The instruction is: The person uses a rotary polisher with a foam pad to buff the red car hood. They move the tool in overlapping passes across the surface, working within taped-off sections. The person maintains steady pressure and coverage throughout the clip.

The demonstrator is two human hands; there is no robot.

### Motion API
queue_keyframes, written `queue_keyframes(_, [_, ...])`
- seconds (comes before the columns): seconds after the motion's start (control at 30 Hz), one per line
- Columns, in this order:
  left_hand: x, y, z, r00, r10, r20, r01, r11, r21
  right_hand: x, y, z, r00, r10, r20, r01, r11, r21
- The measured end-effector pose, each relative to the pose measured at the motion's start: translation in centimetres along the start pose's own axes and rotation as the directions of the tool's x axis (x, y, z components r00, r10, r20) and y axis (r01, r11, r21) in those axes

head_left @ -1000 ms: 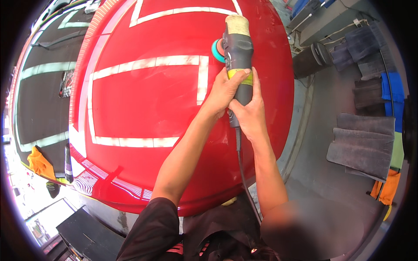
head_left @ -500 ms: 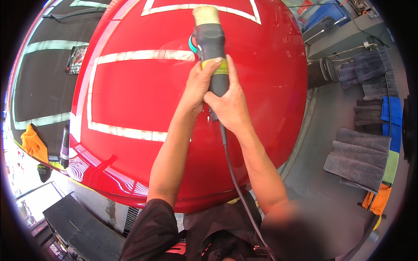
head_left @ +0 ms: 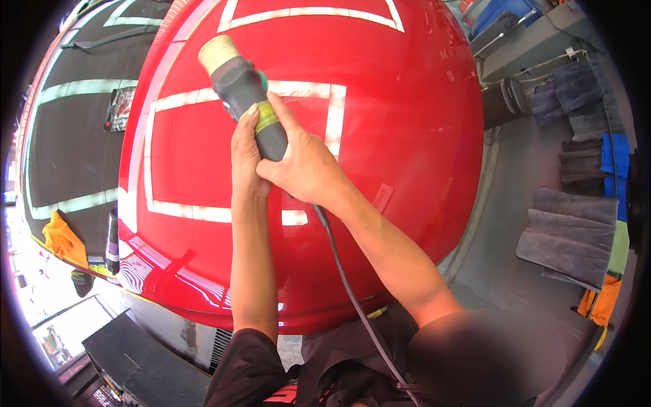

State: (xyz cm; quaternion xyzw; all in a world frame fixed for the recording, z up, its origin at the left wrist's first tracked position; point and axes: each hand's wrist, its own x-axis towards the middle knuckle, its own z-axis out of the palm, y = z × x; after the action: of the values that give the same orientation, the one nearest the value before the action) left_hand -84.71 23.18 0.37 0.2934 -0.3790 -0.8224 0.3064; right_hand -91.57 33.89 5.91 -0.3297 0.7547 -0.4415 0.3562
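A corded car polisher [head_left: 237, 85], dark with a yellow-green band and a pale yellow cap on its far end, tilts to the far left over a glossy red car bonnet [head_left: 400, 149]. Wrapped round the left side of its grip is my left hand [head_left: 245, 156], thumb on the band. My right hand [head_left: 302, 163] closes on the other side, its index finger stretched along the body. A bit of the teal pad shows beside the polisher's head; the rest of the pad is hidden beneath the tool. The black cord [head_left: 339, 271] runs back toward my body.
Left of the bonnet, the dark windscreen [head_left: 74, 146] has a packet [head_left: 121, 108] on it. An orange cloth [head_left: 64, 237] and a dark bottle [head_left: 112, 241] lie near its corner. Grey towels [head_left: 569, 230] hang at the right. A black cabinet [head_left: 146, 366] stands at lower left.
Both hands have swung the polisher leftward and slightly nearer, and its far end now tilts to the left instead of pointing nearly straight ahead. The grip on it is kept.
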Motion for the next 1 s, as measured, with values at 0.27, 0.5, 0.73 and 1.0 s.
queue_keyframes(0.27, [-1.1,-5.9,8.1,0.983,-0.101,0.154,0.085,0.991,0.104,-4.5,4.0,-7.9,0.983,0.064,-0.170,-0.036,0.986,0.161])
queue_keyframes(0.5, [-1.7,-14.6,18.8,0.880,-0.222,0.421,0.162,0.972,0.172,-9.4,10.9,-16.3,0.865,0.071,-0.498,0.037,0.978,0.204])
queue_keyframes(0.73, [-4.0,-16.1,22.4,0.745,-0.451,0.491,0.266,0.877,0.401,-12.6,12.5,-16.9,0.764,0.250,-0.595,0.038,0.903,0.429])
queue_keyframes(1.0, [-4.8,-11.3,16.4,0.805,-0.379,0.456,0.246,0.914,0.324,-11.4,9.6,-10.8,0.823,0.167,-0.543,0.049,0.932,0.360])
